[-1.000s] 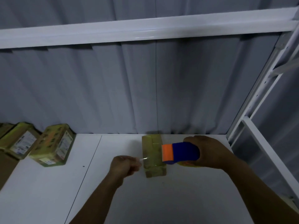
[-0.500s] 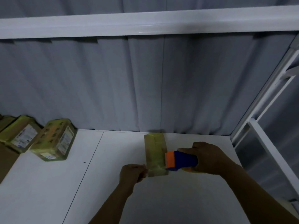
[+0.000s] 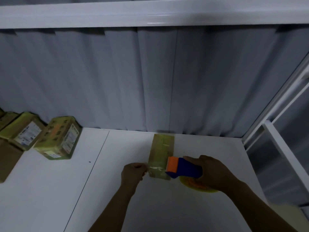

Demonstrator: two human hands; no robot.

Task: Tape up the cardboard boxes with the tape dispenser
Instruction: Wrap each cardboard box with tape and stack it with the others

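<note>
A narrow cardboard box (image 3: 160, 151) wrapped in yellowish tape lies lengthwise on the white table (image 3: 50, 198), near the back curtain. My right hand (image 3: 209, 173) grips a blue tape dispenser (image 3: 185, 169) with an orange front, which sits at the box's near right corner. The yellow tape roll (image 3: 197, 185) shows beneath that hand. My left hand (image 3: 133, 171) pinches the free end of the tape strip (image 3: 155, 168), which stretches across the near end of the box to the dispenser.
Several taped cardboard boxes with labels (image 3: 57, 138) (image 3: 21, 131) stand in a row at the back left. A brown carton (image 3: 6, 159) sits at the left edge. A grey curtain hangs behind; a white metal frame (image 3: 274, 131) bounds the right side.
Both hands have come down toward the box's near end. The dispenser dropped from above the box to its near right corner, and the tape strip now lies low across the box.
</note>
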